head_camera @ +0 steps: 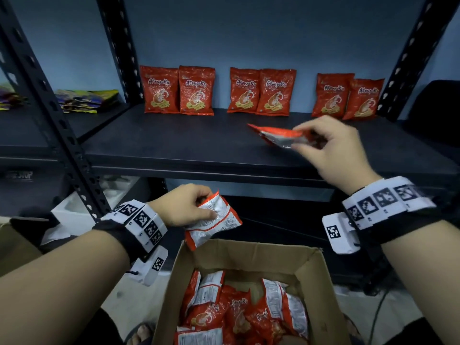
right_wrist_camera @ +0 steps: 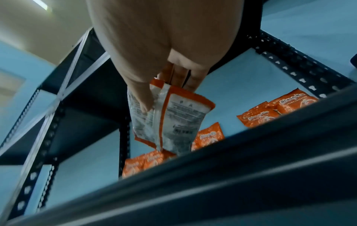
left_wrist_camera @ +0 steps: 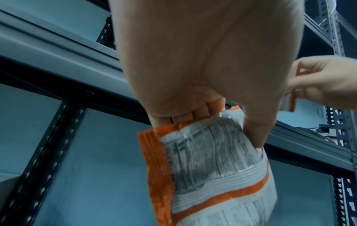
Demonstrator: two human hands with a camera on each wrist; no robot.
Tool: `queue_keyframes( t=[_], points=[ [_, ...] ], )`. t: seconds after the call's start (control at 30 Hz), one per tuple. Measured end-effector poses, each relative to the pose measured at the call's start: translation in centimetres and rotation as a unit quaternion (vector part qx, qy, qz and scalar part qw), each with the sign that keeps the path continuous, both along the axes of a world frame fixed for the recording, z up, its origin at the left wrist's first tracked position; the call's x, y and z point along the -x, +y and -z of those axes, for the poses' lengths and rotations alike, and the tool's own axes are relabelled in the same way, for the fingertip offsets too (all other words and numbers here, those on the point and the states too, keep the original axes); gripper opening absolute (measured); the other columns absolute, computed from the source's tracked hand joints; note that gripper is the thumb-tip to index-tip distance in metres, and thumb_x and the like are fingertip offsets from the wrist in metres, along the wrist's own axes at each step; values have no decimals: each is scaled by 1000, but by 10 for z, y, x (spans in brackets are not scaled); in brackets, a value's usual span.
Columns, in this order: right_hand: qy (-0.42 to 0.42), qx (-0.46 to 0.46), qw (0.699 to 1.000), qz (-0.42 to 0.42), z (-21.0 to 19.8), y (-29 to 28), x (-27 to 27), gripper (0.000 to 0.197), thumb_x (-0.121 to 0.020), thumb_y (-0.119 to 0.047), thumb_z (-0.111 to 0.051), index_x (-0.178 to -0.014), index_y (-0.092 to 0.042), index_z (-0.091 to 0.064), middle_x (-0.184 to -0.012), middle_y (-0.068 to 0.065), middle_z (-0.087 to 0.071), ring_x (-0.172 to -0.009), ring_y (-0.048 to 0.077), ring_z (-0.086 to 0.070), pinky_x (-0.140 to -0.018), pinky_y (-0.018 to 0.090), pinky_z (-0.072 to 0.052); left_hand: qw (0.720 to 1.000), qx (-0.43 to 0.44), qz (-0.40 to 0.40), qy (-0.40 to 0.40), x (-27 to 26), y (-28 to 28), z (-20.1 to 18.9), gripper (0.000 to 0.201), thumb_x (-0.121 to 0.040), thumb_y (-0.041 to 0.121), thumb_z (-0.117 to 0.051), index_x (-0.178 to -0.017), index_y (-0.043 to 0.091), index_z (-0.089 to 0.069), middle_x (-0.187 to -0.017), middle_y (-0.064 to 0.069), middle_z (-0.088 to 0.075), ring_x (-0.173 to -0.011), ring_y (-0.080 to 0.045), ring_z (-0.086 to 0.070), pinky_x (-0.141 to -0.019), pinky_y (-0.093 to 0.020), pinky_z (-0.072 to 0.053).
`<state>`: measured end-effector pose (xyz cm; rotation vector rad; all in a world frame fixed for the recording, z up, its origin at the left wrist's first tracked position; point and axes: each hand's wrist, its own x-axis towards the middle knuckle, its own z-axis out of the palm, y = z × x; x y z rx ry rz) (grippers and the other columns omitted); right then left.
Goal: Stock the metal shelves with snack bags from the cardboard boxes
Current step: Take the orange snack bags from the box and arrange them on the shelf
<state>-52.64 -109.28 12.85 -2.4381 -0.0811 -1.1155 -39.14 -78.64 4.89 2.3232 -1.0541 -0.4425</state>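
**Two hands, two snack bags**

The right hand pinches a red snack bag over the dark metal shelf. The left hand grips another bag above the cardboard box. Six bags stand at the back. The hands hide the tops of the held bags. The box's near end is cut off.

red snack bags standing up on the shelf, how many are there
6, in three pairs along the back of the shelf: left pair, middle pair, right pair. None seems hidden behind them, though that cannot be ruled out.
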Motion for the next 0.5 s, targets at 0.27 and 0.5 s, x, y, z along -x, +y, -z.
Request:
queue_keyframes(
  t=[0.27, 0.5],
  points=[
    [144, 110, 983, 41, 36, -1, -19, 35, -95, -25, -72, -129, -21, -71, -127, -4, -65, -120, 19, -54, -107, 35, -43, 1000, 6, 14, -8, 6, -5, 0, 20, -87, 35, -81, -91, 22, -67, -87, 6, -75, -77, -6, -72, -78, -38, -60],
    [70, 129, 989, 26, 38, 19, -14, 28, -91, -25, -69, -117, -14, -72, -114, -2, -68, -114, 22, -54, -100, 45, -48, 998, 46, 19, 46, 11, -7, -8, 22, -88, 31, -81, -95, 15, -68, -89, -4, -76, -81, -19, -74, -76, -39, -62]
  ],
)
